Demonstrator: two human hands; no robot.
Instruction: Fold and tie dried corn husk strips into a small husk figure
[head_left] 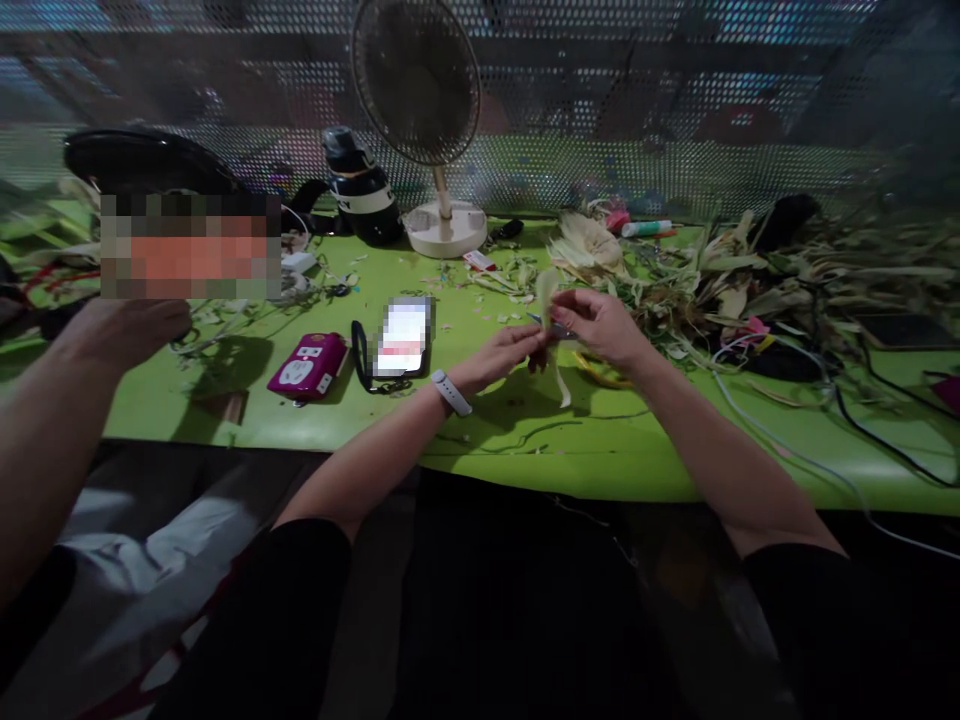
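Note:
Both my hands meet over the front part of the green table. A pale green strip of corn husk [548, 292] stands upright between them, and its lower end hangs below my fingers. My left hand [516, 347], with a white watch band at the wrist, pinches the strip from the left. On the other side my right hand [600, 322] has its thumb and fingers closed at the husk. A thin grey thing like a blade [556, 328] shows between the hands; its kind is unclear. Yellow loops [600, 372] lie under my right hand.
A heap of dry husks [720, 275] spreads across the right, with cables [757, 425] in front. A phone [403, 340], purple power socket [309, 367], fan [445, 228] and black bottle [365, 195] stand left of my hands. Another person's hand [139, 332] rests farther left.

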